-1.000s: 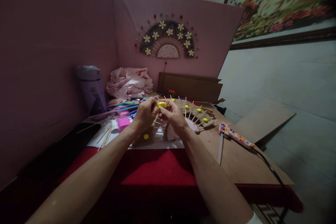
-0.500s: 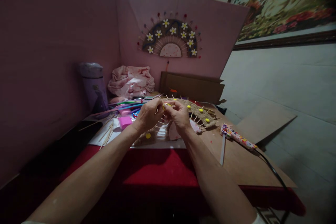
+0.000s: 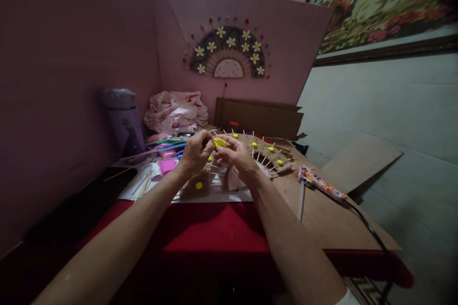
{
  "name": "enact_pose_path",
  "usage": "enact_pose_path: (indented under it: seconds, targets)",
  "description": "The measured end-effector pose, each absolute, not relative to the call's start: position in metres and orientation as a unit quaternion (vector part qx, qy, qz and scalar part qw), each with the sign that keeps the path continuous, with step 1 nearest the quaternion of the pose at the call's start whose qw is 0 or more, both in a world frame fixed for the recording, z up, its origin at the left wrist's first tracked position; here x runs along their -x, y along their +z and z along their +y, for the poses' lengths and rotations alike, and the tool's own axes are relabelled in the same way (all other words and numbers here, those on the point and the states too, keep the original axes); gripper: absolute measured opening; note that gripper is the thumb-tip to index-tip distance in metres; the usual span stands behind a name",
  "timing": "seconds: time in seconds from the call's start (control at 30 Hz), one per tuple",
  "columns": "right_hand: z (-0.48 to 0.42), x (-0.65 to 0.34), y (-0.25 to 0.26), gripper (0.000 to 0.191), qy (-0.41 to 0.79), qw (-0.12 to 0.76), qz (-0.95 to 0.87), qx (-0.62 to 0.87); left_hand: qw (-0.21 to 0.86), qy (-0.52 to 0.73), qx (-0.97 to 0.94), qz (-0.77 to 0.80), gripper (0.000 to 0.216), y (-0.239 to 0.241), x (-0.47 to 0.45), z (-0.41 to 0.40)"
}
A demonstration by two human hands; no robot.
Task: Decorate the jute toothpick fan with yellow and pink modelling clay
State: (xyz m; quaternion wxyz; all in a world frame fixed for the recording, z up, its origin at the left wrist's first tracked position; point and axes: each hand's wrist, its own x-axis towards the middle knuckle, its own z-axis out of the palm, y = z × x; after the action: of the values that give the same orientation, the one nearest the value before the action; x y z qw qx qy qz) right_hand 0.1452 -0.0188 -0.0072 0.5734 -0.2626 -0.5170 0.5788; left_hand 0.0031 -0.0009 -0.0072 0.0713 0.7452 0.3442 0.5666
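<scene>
A small yellow packet (image 3: pixel 220 142), seemingly soft clay in clear wrapping, is held up between my two hands over the table. My left hand (image 3: pixel 195 152) is closed, its fingers pinching at the packet's left end. Thumb and fingers of my right hand (image 3: pixel 236 153) grip its right side. Below and behind them lies a twine-covered half-ring fan (image 3: pixel 263 148) with wooden sticks and yellow dots. Its pink spotted half-round centre (image 3: pixel 234 180) is partly hidden by my right hand. A yellow dot (image 3: pixel 199 185) shows on the fan's near left end.
A floral glue gun (image 3: pixel 320 185) with a cord rests on the brown board (image 3: pixel 343 228) at right. Pink blocks (image 3: pixel 167 167), loose sticks (image 3: pixel 143 185) and a purple bottle (image 3: pixel 123 124) stand left. A finished flowered fan (image 3: pixel 231 50) hangs on the pink panel behind.
More of the yellow packet shows between my fingers now. Both hands have shifted slightly left in the view, along with the whole scene.
</scene>
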Motion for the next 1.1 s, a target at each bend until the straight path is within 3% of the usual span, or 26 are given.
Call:
enact_pose_path:
  seconds: [0.23,0.53,0.77,1.1]
  targets:
    - [-0.014,-0.145,-0.012,0.044,0.504,0.595,-0.539,0.318,0.054,0.541,-0.779,0.312,0.011,-0.007,-0.004,-0.003]
    - [-0.012,-0.142,-0.019,0.012,0.274,0.628,-0.588,0.429,-0.001,0.498,-0.810,0.310,0.016,-0.008,-0.008,-0.010]
    - [-0.017,-0.143,-0.010,0.032,0.488,0.586,-0.558,0.328,0.130,0.558,-0.743,0.347,0.011,-0.008,-0.006,-0.001]
    - [-0.018,-0.144,-0.009,0.030,0.451,0.614,-0.549,0.342,0.115,0.536,-0.776,0.313,0.012,-0.004,-0.006,-0.008]
